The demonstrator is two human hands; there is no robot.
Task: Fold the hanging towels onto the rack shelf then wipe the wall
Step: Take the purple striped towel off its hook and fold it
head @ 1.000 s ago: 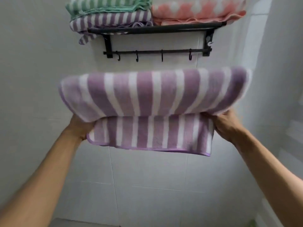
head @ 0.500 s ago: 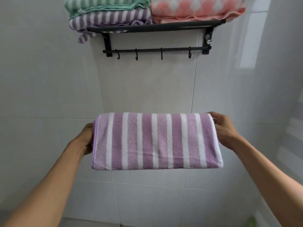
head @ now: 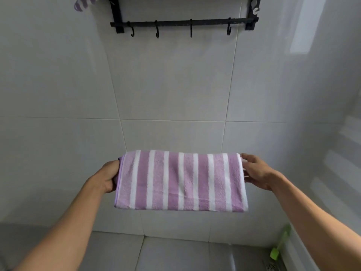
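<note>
While the purple-and-white striped towel (head: 180, 180) is hanging folded in mid-air in front of the tiled wall (head: 175, 85), I am holding it at both short ends: my left hand (head: 106, 178) is closing around the left edge, and my right hand (head: 256, 172) is pinching the right edge with fingers (head: 247, 156) spread along the fold. The black rack (head: 183, 23), with its row of hooks (head: 157, 33), is sitting well above the towel, and its shelf is out of view past the top of the frame. As I judge it, the risk is lying in the lift: the layers are resting loose on one another, so a slack pinch at either end could let the lower fold drop open, and raising the bundle close to the wall could snag it on a hook. A striped towel corner (head: 82, 3) is dangling at the rack's left end and could be dragged off.
</note>
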